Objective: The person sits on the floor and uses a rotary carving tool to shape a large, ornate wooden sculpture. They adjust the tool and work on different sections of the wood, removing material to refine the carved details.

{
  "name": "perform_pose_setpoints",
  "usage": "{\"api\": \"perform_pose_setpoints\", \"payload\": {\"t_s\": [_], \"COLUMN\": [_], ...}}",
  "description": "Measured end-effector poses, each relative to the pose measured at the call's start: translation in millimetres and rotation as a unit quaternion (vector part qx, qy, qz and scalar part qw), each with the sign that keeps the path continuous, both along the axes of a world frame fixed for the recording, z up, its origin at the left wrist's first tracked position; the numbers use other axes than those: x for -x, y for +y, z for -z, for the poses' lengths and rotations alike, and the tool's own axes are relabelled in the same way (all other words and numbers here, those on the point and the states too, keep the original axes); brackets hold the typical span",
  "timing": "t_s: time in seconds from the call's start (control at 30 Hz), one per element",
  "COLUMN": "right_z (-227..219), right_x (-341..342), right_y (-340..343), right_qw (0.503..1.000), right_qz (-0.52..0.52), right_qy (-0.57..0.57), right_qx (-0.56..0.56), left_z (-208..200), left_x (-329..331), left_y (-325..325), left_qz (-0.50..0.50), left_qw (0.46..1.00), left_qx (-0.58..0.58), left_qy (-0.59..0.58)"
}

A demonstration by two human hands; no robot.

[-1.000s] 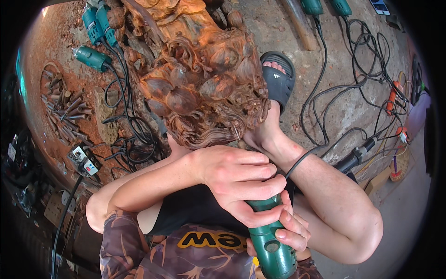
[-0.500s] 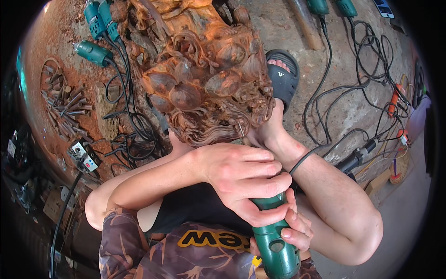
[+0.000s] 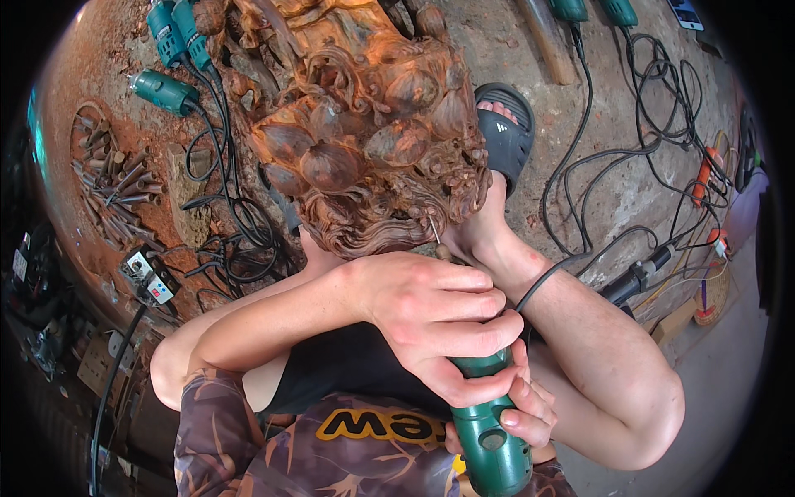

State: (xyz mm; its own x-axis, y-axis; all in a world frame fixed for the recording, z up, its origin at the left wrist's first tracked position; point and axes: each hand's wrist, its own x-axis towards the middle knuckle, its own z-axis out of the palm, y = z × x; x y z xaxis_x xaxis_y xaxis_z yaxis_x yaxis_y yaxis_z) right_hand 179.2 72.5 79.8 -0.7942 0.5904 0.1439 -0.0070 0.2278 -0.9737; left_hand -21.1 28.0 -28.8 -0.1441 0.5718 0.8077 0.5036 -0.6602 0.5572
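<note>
A reddish-brown wood carving point(image 3: 331, 166) with rounded fruit-like bulges and curling ridges stands between my feet. My left hand point(image 3: 439, 319) comes across from the left and wraps round the front of a green electric die grinder point(image 3: 493, 443). Farther down its body, my right hand point(image 3: 530, 406) grips from the right side, its fingers curled about the casing. A thin metal bit point(image 3: 435, 228) sticks out beyond my left fingers and meets the carving's near lower edge. My left hand hides the collar of the grinder.
More green grinders point(image 3: 166, 91) lie at the far left, beside a pile of bits point(image 3: 120, 186). A small control box point(image 3: 149, 277) sits nearer. Tangled black cables point(image 3: 654, 108) cover the right floor, with a wooden handle point(image 3: 546, 41) at the back and a phone point(image 3: 686, 12).
The grinder's rear end has shifted slightly left. More of the bit shows at the carving's edge. Both hands keep their hold.
</note>
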Motion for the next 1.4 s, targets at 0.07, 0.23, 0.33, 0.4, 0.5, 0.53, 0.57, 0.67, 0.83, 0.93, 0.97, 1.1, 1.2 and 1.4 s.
{"api": "perform_pose_setpoints", "payload": {"t_s": [0.07,0.23,0.33,0.4,0.5,0.53,0.57,0.67,0.83,0.93,0.97,1.1,1.2,1.4], "right_z": [1,-15,-17,-13,1,4,4,2,-2,-2,-2,-3,-2,1], "right_x": [-3,-13,-13,-12,-9,-8,-7,-2,-1,-11,-13,-15,-9,-2], "right_y": [-1,-6,-8,-8,-2,-1,1,-3,0,15,15,5,0,2], "right_qw": [1.0,0.986,0.986,0.986,0.998,0.998,0.998,0.999,0.999,0.994,0.995,0.998,0.998,0.998], "right_qz": [0.002,-0.027,-0.031,-0.016,-0.008,-0.013,-0.028,-0.007,-0.013,-0.107,-0.098,-0.064,-0.026,-0.031], "right_qy": [-0.001,-0.147,-0.143,-0.145,-0.015,0.008,0.002,-0.002,-0.009,-0.015,-0.018,-0.024,-0.03,-0.04], "right_qx": [-0.009,-0.077,-0.083,-0.078,-0.066,-0.061,-0.053,-0.035,-0.034,-0.022,-0.019,-0.009,-0.056,-0.032], "left_z": [0,-2,-1,0,0,0,0,-2,-4,-1,-1,1,1,-1], "left_x": [0,0,1,0,-1,-1,0,0,1,-1,-2,-2,-3,-2], "left_y": [0,3,4,5,6,6,6,5,3,5,6,8,8,6], "left_qz": [-0.009,-0.011,-0.006,-0.009,0.0,-0.003,-0.009,-0.001,0.006,-0.01,-0.008,-0.006,-0.021,-0.015], "left_qw": [1.0,1.0,1.0,1.0,1.0,1.0,1.0,1.0,0.999,1.0,0.999,1.0,0.999,0.999], "left_qx": [0.003,-0.003,-0.009,-0.018,-0.012,-0.009,-0.007,0.009,0.028,0.016,0.015,0.0,-0.008,-0.008], "left_qy": [0.0,-0.008,-0.009,-0.014,-0.018,-0.017,-0.014,-0.012,-0.016,-0.021,-0.027,-0.031,-0.032,-0.036]}}
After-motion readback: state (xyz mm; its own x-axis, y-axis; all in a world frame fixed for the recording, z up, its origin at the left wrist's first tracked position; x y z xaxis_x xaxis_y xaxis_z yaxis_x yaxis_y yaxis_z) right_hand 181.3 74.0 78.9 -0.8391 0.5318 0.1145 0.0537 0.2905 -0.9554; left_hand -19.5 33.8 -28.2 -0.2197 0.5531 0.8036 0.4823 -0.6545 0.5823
